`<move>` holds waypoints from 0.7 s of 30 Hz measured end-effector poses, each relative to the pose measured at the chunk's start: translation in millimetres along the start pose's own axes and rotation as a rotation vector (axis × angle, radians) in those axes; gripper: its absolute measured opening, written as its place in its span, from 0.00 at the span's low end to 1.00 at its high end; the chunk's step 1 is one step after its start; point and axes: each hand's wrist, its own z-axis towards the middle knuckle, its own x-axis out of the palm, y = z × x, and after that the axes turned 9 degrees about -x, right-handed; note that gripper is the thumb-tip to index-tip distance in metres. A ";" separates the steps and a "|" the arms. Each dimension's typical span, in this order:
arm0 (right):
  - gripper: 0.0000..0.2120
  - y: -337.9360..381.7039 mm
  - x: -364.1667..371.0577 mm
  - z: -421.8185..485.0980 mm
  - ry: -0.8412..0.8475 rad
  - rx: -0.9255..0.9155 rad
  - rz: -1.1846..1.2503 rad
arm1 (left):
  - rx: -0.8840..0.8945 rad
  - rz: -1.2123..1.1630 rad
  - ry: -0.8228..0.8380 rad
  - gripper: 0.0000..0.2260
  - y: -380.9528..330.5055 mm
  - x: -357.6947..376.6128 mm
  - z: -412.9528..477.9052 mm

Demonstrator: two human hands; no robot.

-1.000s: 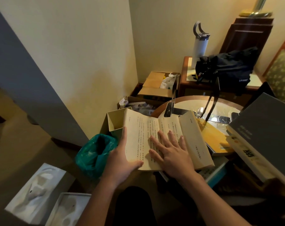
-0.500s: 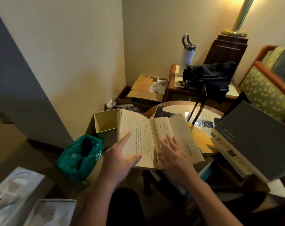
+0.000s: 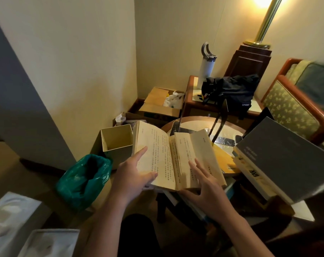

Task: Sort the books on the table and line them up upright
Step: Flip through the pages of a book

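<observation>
An open book with yellowed pages (image 3: 163, 154) lies face up in front of me, over the near edge of a round glass-topped table (image 3: 194, 125). My left hand (image 3: 133, 175) holds its left page and lower edge, thumb on the paper. My right hand (image 3: 203, 184) rests with spread fingers on the right page, where some leaves stand partly lifted. To the right, a large grey book (image 3: 287, 156) lies tilted on a white-and-yellow book (image 3: 250, 169). A yellow book (image 3: 222, 160) lies under the open one.
A small open cardboard box (image 3: 116, 140) stands left of the book, with a green-bagged bin (image 3: 83, 179) below it. Behind are a side table with a black bag (image 3: 229, 91) and white bottle (image 3: 206, 65), a floor lamp, and a patterned armchair (image 3: 291, 110) at right.
The right hand slid from the middle of the book to the right page, and the right-hand leaves lifted. The view tilted up and shifted.
</observation>
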 end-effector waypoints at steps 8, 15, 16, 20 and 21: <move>0.45 9.8 9.6 0.4 -0.099 0.051 0.007 | 0.014 -0.001 0.001 0.38 -3.8 2.4 0.6; 0.41 15.4 21.3 5.4 -0.185 0.091 -0.007 | 0.005 -0.027 0.032 0.43 -3.9 2.0 0.9; 0.39 16.0 20.6 5.8 -0.207 0.087 -0.011 | 0.004 -0.018 0.031 0.44 -3.6 2.0 1.1; 0.34 18.2 14.9 6.0 -0.307 0.080 0.007 | 0.005 0.002 0.024 0.45 -1.8 1.7 1.7; 0.33 18.3 13.3 6.1 -0.323 0.085 0.026 | 0.007 0.001 0.026 0.45 -1.5 1.7 1.8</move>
